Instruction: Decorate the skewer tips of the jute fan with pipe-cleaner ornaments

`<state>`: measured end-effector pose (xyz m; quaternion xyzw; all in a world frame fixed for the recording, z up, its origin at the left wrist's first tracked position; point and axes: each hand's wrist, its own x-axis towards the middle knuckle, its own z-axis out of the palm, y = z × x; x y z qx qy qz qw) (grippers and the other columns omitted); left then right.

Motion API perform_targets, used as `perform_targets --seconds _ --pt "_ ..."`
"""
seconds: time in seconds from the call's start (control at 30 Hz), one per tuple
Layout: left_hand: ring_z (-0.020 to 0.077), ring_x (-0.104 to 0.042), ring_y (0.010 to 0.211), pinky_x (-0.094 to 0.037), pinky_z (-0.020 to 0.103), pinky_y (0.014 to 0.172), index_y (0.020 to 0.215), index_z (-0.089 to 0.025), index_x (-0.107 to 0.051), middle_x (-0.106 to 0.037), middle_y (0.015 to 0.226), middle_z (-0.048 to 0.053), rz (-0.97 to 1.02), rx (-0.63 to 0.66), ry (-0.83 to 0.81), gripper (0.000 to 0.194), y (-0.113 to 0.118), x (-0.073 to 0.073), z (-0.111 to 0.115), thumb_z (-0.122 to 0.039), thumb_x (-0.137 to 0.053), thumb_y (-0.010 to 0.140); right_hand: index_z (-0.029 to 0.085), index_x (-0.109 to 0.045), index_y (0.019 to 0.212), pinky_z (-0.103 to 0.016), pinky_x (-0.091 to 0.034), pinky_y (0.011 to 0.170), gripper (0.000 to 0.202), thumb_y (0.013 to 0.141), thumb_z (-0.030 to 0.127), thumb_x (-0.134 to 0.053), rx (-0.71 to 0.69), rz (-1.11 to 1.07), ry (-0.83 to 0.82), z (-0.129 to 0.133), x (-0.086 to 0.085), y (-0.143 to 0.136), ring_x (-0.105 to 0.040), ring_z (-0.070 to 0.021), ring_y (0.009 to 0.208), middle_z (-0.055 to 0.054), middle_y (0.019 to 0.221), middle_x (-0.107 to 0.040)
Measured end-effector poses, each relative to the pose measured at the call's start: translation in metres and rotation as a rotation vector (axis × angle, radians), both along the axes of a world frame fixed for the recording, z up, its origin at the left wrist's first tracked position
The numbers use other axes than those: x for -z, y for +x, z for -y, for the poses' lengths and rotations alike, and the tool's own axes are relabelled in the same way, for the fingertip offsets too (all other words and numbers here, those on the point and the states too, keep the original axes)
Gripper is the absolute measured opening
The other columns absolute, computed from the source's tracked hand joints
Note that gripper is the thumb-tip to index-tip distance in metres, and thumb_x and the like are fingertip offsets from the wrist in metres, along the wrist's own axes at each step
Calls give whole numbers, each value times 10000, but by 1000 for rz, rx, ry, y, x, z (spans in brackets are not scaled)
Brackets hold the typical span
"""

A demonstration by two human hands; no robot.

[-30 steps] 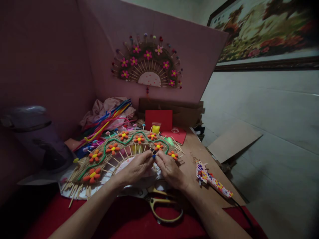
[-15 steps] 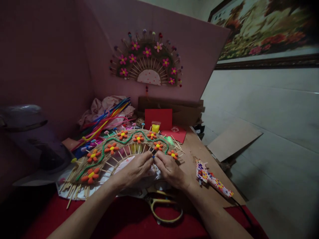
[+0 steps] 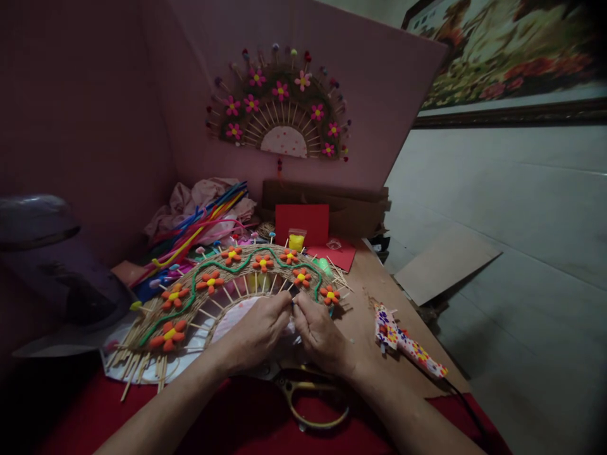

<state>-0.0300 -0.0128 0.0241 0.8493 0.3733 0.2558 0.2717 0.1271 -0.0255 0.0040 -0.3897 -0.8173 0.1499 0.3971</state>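
Note:
My left hand (image 3: pixel 260 327) and my right hand (image 3: pixel 322 333) meet fingertip to fingertip, both closed in a pinch. Between them is a small blue piece, like modelling clay, mostly hidden by the fingers. Behind and left of the hands lies a half-round fan (image 3: pixel 190 278) of wooden sticks and twine. Orange clay flowers with yellow centres and a wavy green strip decorate it, and small coloured balls tip several sticks. Scissors (image 3: pixel 317 422) with gold handles lie under my wrists, partly covered.
A flower-patterned glue gun (image 3: pixel 403 341) with a black cord rests on cardboard (image 3: pixel 367 373) at right. Farther back are a yellow clay packet (image 3: pixel 296 240), red card (image 3: pixel 303 221) and coloured pipe cleaners (image 3: pixel 199 227). A similar fan with pink flowers (image 3: pixel 279 104) hangs on the pink board.
The blue piece between my fingertips shows less than before, as the fingers have closed around it. Both hands stay in nearly the same place; the view has shifted slightly.

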Motion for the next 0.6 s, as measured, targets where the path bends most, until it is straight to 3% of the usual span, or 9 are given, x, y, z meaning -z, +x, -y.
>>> perform_targets --seconds 0.17,0.3,0.47,0.6 --pt "124 -403 646 -314 262 621 742 -187 -414 -463 716 -20 69 -17 6 195 6 0 3 -232 -303 896 214 -383 787 -265 -329 603 153 898 166 -290 28 -64 18 2 1 -3 -432 -143 641 4 705 -432" --pt "104 -379 598 -312 238 569 704 -177 -439 -441 645 -37 290 -86 -75 212 11 -2 2 -278 -392 884 211 -391 747 -255 -332 585 205 924 273 -308 36 -248 -151 0 -5 -3 -411 -125 612 22 673 -418" --pt "72 -452 488 -345 187 451 847 -141 -606 -548 602 -30 815 -101 -397 181 17 -6 0 -287 -633 743 210 -376 710 -242 -316 537 261 912 373 -353 -24 -471 -371 0 -8 -4 -367 -109 574 40 630 -373" --pt "67 -496 396 -343 159 370 783 -119 -671 -624 553 1 1038 -85 -670 213 20 -3 0 -245 -749 631 206 -380 699 -231 -311 517 263 887 388 -400 -110 -609 -459 1 -8 -8 -350 -98 552 47 615 -368"
